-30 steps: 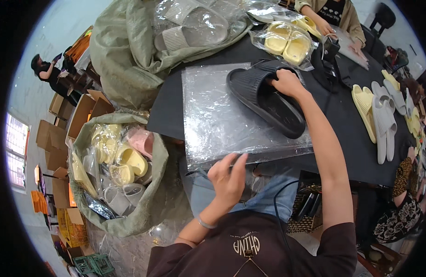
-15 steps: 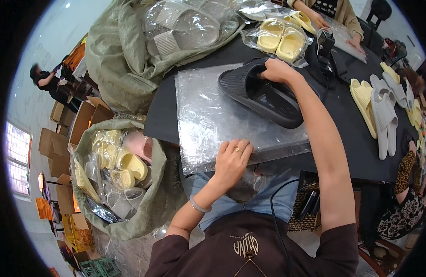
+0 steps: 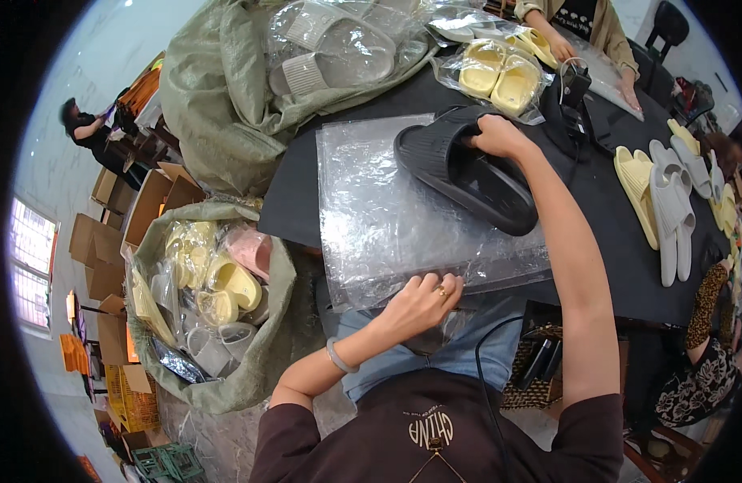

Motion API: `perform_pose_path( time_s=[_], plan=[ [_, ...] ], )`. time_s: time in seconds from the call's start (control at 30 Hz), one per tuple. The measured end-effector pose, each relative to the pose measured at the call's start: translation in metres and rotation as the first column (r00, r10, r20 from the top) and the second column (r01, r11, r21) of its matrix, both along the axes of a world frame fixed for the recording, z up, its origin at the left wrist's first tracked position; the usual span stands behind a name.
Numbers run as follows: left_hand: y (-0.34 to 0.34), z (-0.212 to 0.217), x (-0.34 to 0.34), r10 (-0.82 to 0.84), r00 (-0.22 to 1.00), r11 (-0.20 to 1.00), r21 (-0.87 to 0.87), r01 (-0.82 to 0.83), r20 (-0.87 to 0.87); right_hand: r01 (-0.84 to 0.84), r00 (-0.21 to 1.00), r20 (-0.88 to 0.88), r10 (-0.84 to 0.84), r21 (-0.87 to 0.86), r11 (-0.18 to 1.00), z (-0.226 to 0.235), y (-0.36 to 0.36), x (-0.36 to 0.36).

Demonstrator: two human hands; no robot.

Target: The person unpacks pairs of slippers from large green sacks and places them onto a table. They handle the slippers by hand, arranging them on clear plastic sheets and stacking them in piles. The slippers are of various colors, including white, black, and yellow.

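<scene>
Your right hand grips black slippers by the strap, apparently for control. Your left hand pinches clear plastic, likely steadying it.

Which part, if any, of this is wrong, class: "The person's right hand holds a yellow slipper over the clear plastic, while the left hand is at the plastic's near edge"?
The colour is wrong: the head view shows that the slipper in the right hand is black, over the clear plastic, with the left hand at its near edge.
</scene>
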State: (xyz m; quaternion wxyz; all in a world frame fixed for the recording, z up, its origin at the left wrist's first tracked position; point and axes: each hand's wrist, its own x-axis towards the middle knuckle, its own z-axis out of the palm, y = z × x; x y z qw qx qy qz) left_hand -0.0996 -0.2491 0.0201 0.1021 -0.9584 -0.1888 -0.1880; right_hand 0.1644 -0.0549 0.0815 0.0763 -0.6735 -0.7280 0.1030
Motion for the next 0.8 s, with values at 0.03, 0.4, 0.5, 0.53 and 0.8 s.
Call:
perform_pose_path(
  time_s=[0.03,0.4,0.5,0.53,0.8],
  plan=[
    [-0.006,0.001,-0.003,0.036,0.999,0.999,-0.01,-0.036,0.005,0.011,1.0,0.004,-0.011,-0.021,1.0,0.003,-0.006,-0.003],
    [-0.063,-0.003,-0.048,0.735,0.395,0.64,-0.756,-0.135,0.551,0.151,0.985,-0.101,-0.137,0.154,0.976,-0.033,-0.026,-0.005],
    [-0.064,-0.028,-0.068,0.874,0.211,0.449,-0.893,-0.011,0.437,0.067,0.978,-0.205,-0.022,0.215,0.974,-0.045,-0.029,0.009],
    [-0.062,-0.028,-0.072,0.877,0.199,0.447,-0.894,-0.004,0.438,0.032,0.973,-0.231,0.019,0.212,0.977,-0.042,-0.034,0.011],
    [-0.045,-0.012,-0.079,0.875,0.224,0.409,-0.903,0.132,0.429,0.327,0.871,-0.468,-0.148,0.329,0.886,0.018,-0.178,0.02]
  ],
)
